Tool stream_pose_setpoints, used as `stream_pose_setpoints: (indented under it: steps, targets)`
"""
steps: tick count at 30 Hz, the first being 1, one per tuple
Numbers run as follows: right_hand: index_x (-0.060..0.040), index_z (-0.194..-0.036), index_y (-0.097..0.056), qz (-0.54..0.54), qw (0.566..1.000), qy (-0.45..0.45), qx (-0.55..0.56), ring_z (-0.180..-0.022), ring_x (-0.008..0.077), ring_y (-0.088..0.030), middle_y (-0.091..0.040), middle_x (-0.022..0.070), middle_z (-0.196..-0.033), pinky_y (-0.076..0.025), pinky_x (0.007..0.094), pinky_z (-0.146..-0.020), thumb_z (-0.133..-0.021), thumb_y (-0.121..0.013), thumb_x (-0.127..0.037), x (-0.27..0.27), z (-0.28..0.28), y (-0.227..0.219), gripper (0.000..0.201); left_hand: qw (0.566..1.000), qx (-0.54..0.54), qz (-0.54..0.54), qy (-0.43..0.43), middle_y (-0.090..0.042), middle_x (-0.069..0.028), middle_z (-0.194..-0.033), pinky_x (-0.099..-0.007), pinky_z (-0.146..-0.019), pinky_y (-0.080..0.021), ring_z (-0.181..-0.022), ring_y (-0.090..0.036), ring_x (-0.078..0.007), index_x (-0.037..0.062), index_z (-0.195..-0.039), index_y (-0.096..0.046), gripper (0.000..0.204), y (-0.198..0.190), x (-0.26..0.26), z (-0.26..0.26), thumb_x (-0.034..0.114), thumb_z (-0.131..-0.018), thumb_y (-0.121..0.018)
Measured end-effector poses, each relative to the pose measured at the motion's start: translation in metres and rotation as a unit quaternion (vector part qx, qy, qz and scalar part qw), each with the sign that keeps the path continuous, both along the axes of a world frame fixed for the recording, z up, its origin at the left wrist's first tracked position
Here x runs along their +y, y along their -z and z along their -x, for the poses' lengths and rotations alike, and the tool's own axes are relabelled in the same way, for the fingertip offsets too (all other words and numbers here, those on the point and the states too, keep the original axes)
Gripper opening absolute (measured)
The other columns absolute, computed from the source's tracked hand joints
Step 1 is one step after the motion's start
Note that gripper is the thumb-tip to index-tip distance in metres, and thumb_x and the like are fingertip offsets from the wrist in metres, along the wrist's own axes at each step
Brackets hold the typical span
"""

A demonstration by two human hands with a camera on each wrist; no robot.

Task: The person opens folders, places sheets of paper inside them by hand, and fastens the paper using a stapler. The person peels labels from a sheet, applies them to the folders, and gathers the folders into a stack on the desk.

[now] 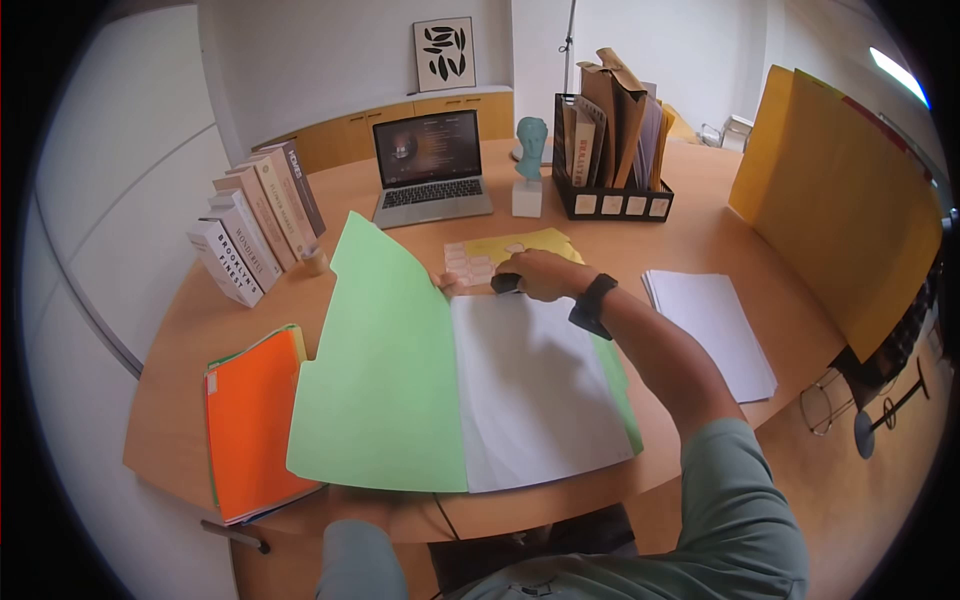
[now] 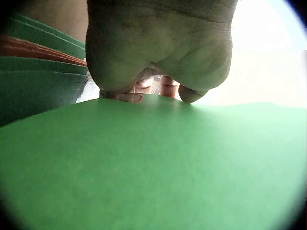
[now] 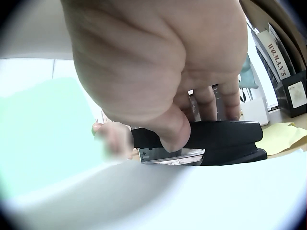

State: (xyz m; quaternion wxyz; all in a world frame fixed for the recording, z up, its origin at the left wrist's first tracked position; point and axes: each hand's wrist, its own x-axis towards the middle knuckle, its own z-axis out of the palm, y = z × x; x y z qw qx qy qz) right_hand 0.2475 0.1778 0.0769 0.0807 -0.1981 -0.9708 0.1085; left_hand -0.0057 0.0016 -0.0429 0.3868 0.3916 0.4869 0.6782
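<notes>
A green folder (image 1: 385, 370) lies opened on the table, its left flap raised and white paper (image 1: 540, 400) on its right side. My right hand (image 1: 545, 274) grips a black stapler (image 3: 230, 139) at the top edge of that paper. The thumb presses along the stapler's side in the right wrist view, where its metal part shows. Mostly behind the raised flap, my left hand (image 2: 158, 48) holds the folder near the top of its fold; only its fingertips show in the head view. Just beyond the stapler lie a sheet of pale labels (image 1: 468, 264) and a yellow paper (image 1: 530, 242).
Orange and green folders (image 1: 255, 420) lie at the left edge. Books (image 1: 262, 215), a laptop (image 1: 430, 170), a teal bust (image 1: 531, 150) and a black file organizer (image 1: 612, 204) line the back. White sheets (image 1: 712, 330) and a standing yellow folder (image 1: 830, 200) are on the right.
</notes>
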Motion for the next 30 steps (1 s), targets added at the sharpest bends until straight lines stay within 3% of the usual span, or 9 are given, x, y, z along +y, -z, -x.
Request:
stream_pose_setpoints:
  steps: [7, 12, 14, 20, 23, 28, 30]
  targets:
    - [-0.0088, -0.12, -0.068, 0.009, 1.0, -0.007, 0.005, -0.104, 0.0376, -0.063, -0.069, 0.0172, -0.11, -0.049, 0.0445, -0.091, -0.081, -0.057, 0.004, -0.002, -0.003, 0.014, 0.042, 1.0, 0.007, -0.03, 0.005, -0.06, -0.0016, -0.08, -0.0305, -0.063, -0.047, -0.071, -0.058, -0.0147, 0.0012, -0.091, -0.065, 0.026, -0.019, 0.023, -0.011, 0.024, -0.098, -0.055]
    - [-0.0122, -0.119, -0.069, -0.074, 0.996, -0.01, 0.054, -0.105, 0.0332, -0.064, -0.069, 0.0119, -0.109, -0.05, 0.0433, -0.091, -0.082, -0.059, -0.002, -0.007, -0.008, 0.044, 0.039, 0.999, 0.008, -0.042, 0.004, -0.06, -0.0016, -0.079, -0.0305, -0.063, -0.047, -0.071, -0.058, -0.0147, 0.001, -0.091, -0.065, 0.027, -0.027, 0.032, -0.016, 0.024, -0.098, -0.054]
    - [-0.0143, -0.12, -0.069, -0.088, 0.995, -0.012, 0.045, -0.106, 0.0303, -0.063, -0.068, 0.0082, -0.11, -0.051, 0.0431, -0.091, -0.083, -0.06, -0.004, -0.005, -0.007, 0.042, 0.039, 0.999, 0.01, -0.045, 0.004, -0.06, -0.0016, -0.079, -0.0305, -0.063, -0.047, -0.07, -0.058, -0.0147, 0.001, -0.09, -0.066, 0.027, -0.03, 0.033, -0.017, 0.024, -0.098, -0.054]
    - [-0.0156, -0.122, -0.067, -0.114, 0.992, -0.008, 0.059, -0.108, 0.0309, -0.063, -0.067, 0.0087, -0.111, -0.05, 0.0426, -0.091, -0.084, -0.059, -0.004, -0.009, -0.008, 0.046, 0.041, 0.998, 0.025, -0.052, 0.006, -0.06, -0.0016, -0.079, -0.0304, -0.063, -0.047, -0.07, -0.057, -0.0146, 0.0009, -0.09, -0.066, 0.027, -0.037, 0.038, -0.021, 0.024, -0.098, -0.054]
    - [-0.0158, -0.124, -0.066, -0.071, 0.997, 0.0, 0.042, -0.111, 0.0311, -0.062, -0.066, 0.0084, -0.113, -0.049, 0.0428, -0.094, -0.084, -0.058, -0.004, -0.01, -0.012, 0.031, 0.042, 0.997, 0.042, -0.059, 0.011, -0.06, -0.0015, -0.078, -0.0304, -0.062, -0.047, -0.07, -0.057, -0.0146, 0.0008, -0.089, -0.066, 0.027, -0.041, 0.036, -0.025, 0.024, -0.098, -0.054]
    - [-0.0143, -0.124, -0.064, -0.138, 0.98, 0.065, 0.13, -0.115, 0.0316, -0.061, -0.066, 0.0105, -0.116, -0.046, 0.0451, -0.096, -0.083, -0.06, -0.006, 0.008, -0.037, 0.023, 0.042, 0.994, 0.083, -0.066, 0.012, -0.06, -0.0015, -0.078, -0.0304, -0.062, -0.047, -0.069, -0.057, -0.0146, 0.0007, -0.088, -0.066, 0.028, -0.045, 0.031, -0.029, 0.024, -0.098, -0.054]
    - [-0.0121, -0.12, -0.064, -0.142, 0.976, 0.149, 0.071, -0.115, 0.0332, -0.062, -0.066, 0.0118, -0.117, -0.046, 0.0472, -0.096, -0.084, -0.061, -0.008, 0.018, -0.056, 0.018, 0.037, 0.99, 0.121, -0.074, 0.008, -0.06, -0.0015, -0.078, -0.0303, -0.062, -0.047, -0.069, -0.057, -0.0146, 0.0006, -0.088, -0.066, 0.028, -0.047, 0.032, -0.03, 0.024, -0.098, -0.054]
